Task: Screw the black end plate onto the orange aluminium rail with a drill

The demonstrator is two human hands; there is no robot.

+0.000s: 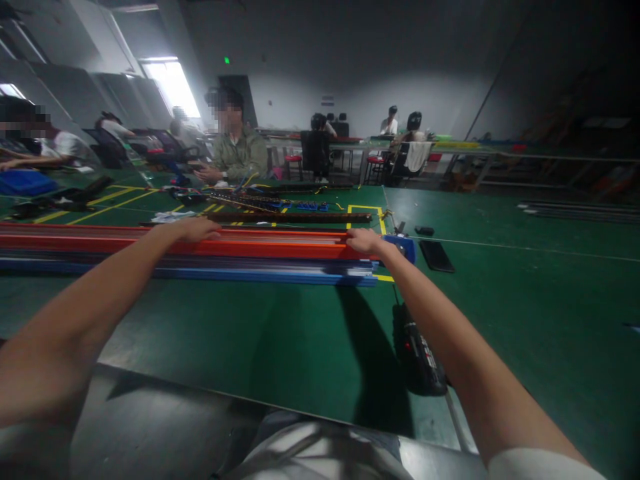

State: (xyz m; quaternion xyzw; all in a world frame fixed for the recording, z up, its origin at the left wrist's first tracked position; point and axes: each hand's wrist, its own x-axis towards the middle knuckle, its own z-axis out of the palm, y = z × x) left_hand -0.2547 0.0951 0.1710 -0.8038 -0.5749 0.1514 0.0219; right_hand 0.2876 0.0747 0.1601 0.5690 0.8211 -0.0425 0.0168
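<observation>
A long orange channel-shaped strip (pixel 280 248) runs across the table and out of view at the left. My left hand (pixel 197 230) is closed over its far edge, the fingertips partly hidden. My right hand (pixel 364 241) grips the strip close to its right end, thumb and fingers bent around it. Directly in front of the orange strip, on the near side, lie several long blue strips (pixel 300 275). Just beyond my right hand sits a blue object (pixel 407 248), partly covered by my wrist.
A black cordless drill (pixel 423 360) lies beside my right forearm. A dark phone-like slab (pixel 437 256) rests on the green table (pixel 525 300). Behind the strips are a dark brown bar (pixel 320 217) and cables. A person (pixel 240 150) sits across the table; others work farther back.
</observation>
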